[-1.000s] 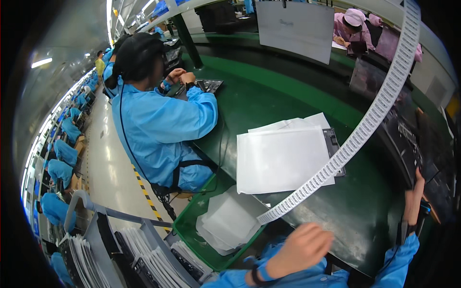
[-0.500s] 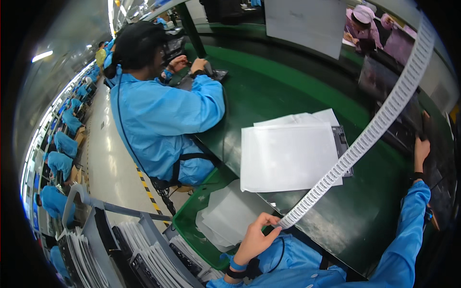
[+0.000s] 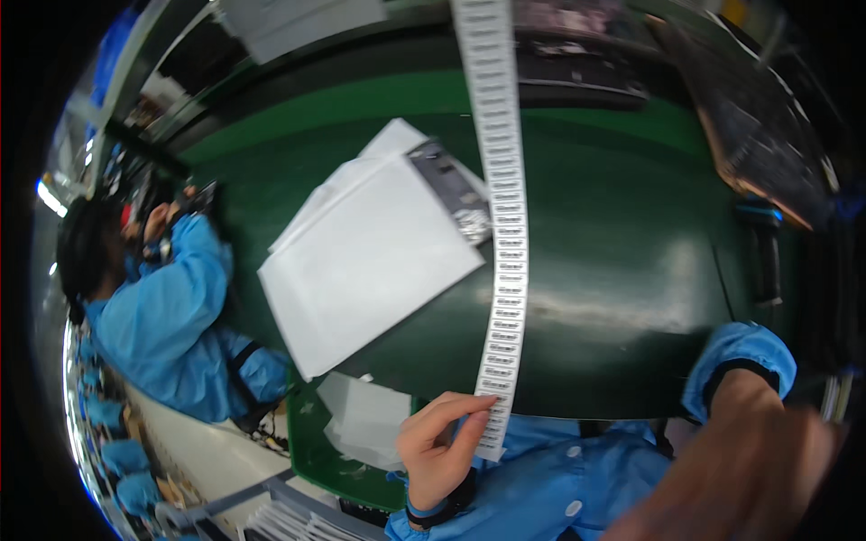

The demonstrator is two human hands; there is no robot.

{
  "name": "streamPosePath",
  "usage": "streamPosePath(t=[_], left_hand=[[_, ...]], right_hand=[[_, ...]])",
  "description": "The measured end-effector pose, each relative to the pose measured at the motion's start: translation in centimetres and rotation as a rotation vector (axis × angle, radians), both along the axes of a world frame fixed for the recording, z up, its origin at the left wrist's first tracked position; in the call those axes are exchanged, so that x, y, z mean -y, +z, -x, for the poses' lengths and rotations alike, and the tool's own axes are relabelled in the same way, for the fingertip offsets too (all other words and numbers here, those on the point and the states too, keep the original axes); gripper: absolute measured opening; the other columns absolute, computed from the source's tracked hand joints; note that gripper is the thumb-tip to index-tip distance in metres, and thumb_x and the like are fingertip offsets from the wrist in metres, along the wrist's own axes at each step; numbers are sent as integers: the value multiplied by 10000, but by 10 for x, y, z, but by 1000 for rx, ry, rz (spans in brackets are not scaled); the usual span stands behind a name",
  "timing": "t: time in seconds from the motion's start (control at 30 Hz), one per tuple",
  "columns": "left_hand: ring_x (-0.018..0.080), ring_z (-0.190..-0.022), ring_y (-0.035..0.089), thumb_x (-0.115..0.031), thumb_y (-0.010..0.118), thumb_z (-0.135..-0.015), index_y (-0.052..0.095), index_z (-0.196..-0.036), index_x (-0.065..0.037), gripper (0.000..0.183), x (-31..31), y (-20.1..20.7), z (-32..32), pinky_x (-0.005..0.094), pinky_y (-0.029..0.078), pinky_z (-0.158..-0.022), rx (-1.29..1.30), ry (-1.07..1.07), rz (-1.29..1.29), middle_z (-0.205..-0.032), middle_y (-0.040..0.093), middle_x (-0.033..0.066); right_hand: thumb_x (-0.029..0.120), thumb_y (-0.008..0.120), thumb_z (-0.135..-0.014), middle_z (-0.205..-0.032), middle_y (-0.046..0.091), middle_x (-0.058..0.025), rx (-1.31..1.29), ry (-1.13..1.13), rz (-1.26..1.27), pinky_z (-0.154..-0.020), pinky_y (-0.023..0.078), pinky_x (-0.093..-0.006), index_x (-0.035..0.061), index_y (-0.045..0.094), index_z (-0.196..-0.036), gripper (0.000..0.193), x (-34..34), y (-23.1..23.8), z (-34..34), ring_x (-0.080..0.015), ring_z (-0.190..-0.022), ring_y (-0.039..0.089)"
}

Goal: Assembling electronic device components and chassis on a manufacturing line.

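Observation:
A long white strip of barcode labels (image 3: 506, 270) runs from the top of the view down toward me. My left hand (image 3: 440, 455) pinches its lower end between thumb and fingertips, just off the bench's near edge. My right hand (image 3: 722, 473) is close to the camera at lower right, smeared by motion, with its fingers not readable. Left of the strip, white sheets or flat sleeves (image 3: 379, 261) lie stacked on the green bench (image 3: 604, 334). A dark flat electronic part (image 3: 448, 180) sticks out from under them.
A handheld scanner (image 3: 766, 257) lies at the right, near a dark tilted panel (image 3: 758, 117). A green bin (image 3: 347, 482) with pale sheets stands below the bench's left front. A co-worker in blue (image 3: 162, 307) works at the far left. Grey rack rails (image 3: 271, 491) cross the bottom.
The view has swung to the right. My right hand has left the dark panel area and come back near the camera. My left hand still pinches the strip's end.

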State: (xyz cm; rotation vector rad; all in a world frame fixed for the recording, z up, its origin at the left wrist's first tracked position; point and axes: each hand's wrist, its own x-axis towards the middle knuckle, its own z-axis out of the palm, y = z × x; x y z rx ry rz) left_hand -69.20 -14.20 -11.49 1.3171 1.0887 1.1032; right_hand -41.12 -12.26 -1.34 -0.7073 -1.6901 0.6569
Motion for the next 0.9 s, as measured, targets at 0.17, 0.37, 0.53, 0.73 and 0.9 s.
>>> streamPosePath(t=[0.17,0.37,0.53,0.73,0.9], left_hand=[[182,-842,666,136,680,-806,715,-1056,85,257,13,-10,-9,252,495,-725,-96,-75,33,-952,713,176],[146,-808,584,133,619,-890,677,-1030,102,154,24,-4,-23,240,449,-711,4,-41,18,-948,648,130],[235,-1041,625,133,675,-788,596,-1198,172,419,19,-16,-10,346,472,-949,45,-80,10,-1101,635,176],[284,-1060,651,234,632,-796,492,-1388,122,619,-1,-12,-35,351,533,-923,188,-75,51,-1269,541,205],[158,-891,624,122,646,-891,601,-1235,77,349,3,-4,-59,253,488,-789,272,280,108,-1034,664,136]], right_hand=[[236,576,-955,-860,698,-209,37,-160,-7,-711,596,-432,-69,698,-876,338,-7,8,13,-345,-778,701],[216,603,-935,-869,698,-209,79,-300,29,-708,599,-428,-71,698,-886,307,-12,12,0,-347,-775,702],[200,626,-918,-877,698,-208,-29,-194,80,-706,601,-425,-74,697,-894,284,-23,-6,18,-349,-773,702],[181,653,-898,-886,698,-208,-1,8,82,-703,604,-421,-76,697,-903,261,7,-12,8,-352,-770,703],[164,676,-881,-893,698,-207,-38,-123,66,-701,606,-418,-79,696,-911,246,-14,-21,28,-354,-768,704]])
